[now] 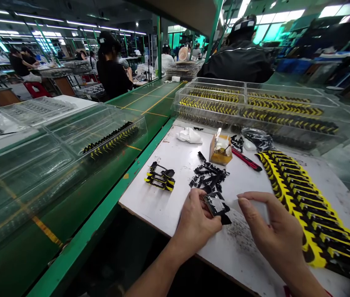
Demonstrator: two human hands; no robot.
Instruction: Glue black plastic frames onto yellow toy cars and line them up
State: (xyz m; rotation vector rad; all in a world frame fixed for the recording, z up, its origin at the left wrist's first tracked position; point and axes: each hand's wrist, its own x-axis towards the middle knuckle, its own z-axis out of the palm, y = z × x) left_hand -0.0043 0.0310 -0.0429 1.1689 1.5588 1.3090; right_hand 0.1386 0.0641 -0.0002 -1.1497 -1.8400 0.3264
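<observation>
My left hand grips a small black plastic part with a shiny metal face, just above the smooth white table. My right hand hangs open and empty nearby, beside a ridged row of black-and-yellow pieces.

Workbench beside a conveyor

The workbench lies right of the conveyor belt, with plastic trays behind it. On the bench, a loose pile of parts sits before a small box and a box cutter. A long row of parts lies right of the right hand; the left hand holds a part in front of the pile.
</observation>
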